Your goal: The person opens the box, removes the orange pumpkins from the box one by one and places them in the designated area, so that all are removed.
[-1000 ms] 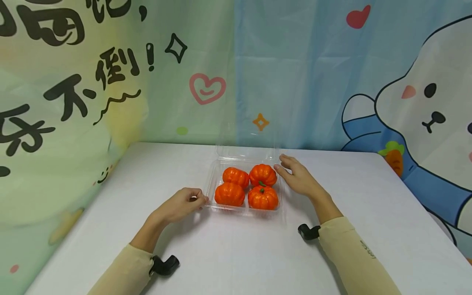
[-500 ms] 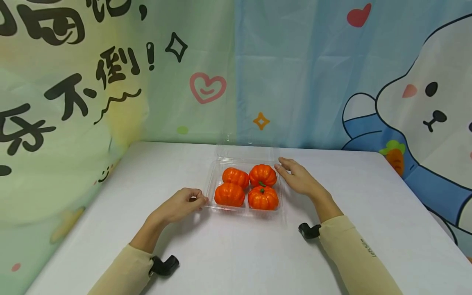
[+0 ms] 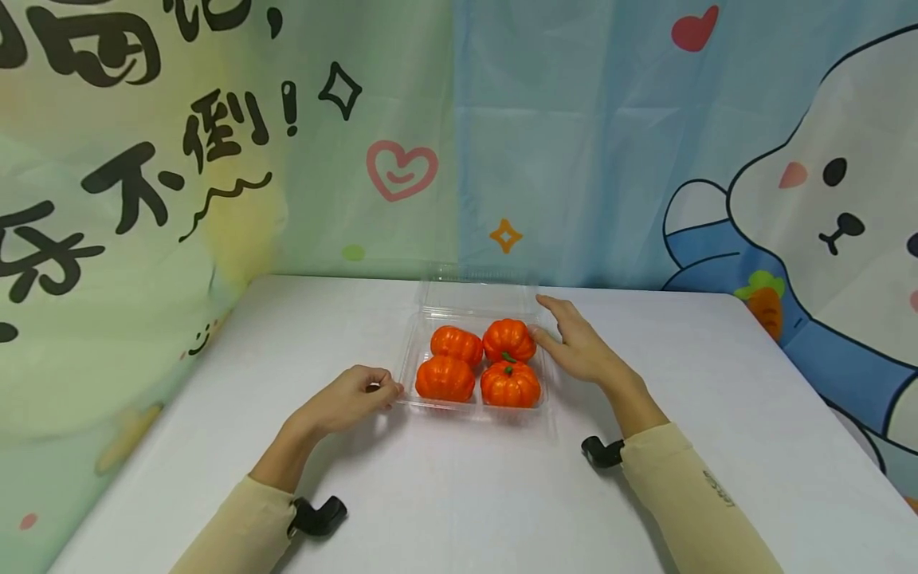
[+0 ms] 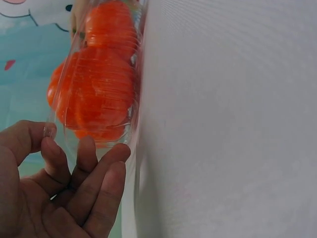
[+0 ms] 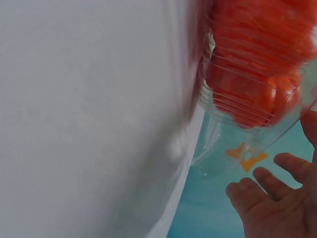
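A clear plastic clamshell box [image 3: 437,405] stands on the white table with its lid [image 3: 476,297] tipped back behind it. Several small orange pumpkins sit inside, among them a front-left pumpkin [image 3: 445,379] and a front-right pumpkin [image 3: 511,386] with a green stem. At the front-left corner my left hand [image 3: 350,400] pinches the box's rim between thumb and index finger, as the left wrist view shows. My right hand [image 3: 582,351] is beside the right edge, thumb close to the back-right pumpkin [image 3: 509,340], fingers extended near the lid. In the right wrist view, its fingers [image 5: 270,183] are spread and hold nothing.
The white table [image 3: 459,494] reaches back to a printed cloth backdrop [image 3: 574,159] just behind the lid. A black wrist camera mount [image 3: 319,516] sticks out from the left sleeve, and another mount [image 3: 601,452] from the right sleeve.
The lid has tilted further back and down. My right hand has spread its index finger and thumb wider apart. My left hand and the pumpkins look unmoved.
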